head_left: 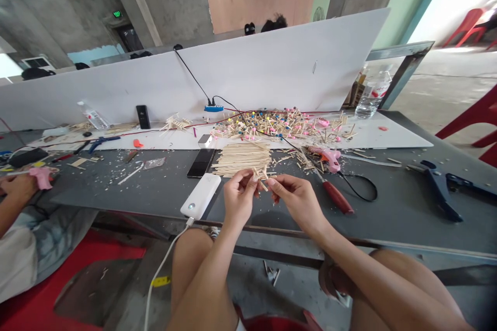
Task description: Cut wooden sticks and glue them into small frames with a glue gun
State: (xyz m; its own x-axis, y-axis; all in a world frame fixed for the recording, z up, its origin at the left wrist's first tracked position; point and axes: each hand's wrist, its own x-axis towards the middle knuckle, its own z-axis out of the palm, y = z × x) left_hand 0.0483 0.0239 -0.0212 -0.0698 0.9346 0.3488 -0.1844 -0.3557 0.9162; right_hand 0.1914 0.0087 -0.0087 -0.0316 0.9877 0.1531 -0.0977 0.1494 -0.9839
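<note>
Over the near edge of the table, both hands meet at a small piece made of short wooden sticks [261, 178] that cross each other. My left hand [238, 197] pinches its left side between thumb and fingers. On the other side, the fingertips of my right hand [298, 199] are closed on the same piece; fingers partly hide how the sticks join. Just behind the hands lies a flat row of wooden sticks [241, 158]. A pink glue gun [331, 159] and a tool with a red handle [337, 197] rest to the right.
A heap of sticks with coloured balls [272, 123] lies along the white divider [240, 72]. A white power bank [201, 196] and phone [196, 164] sit left; blue-handled cutters [437, 191] and a bottle [373, 94] right. A co-worker's hand [19, 189] holds another glue gun.
</note>
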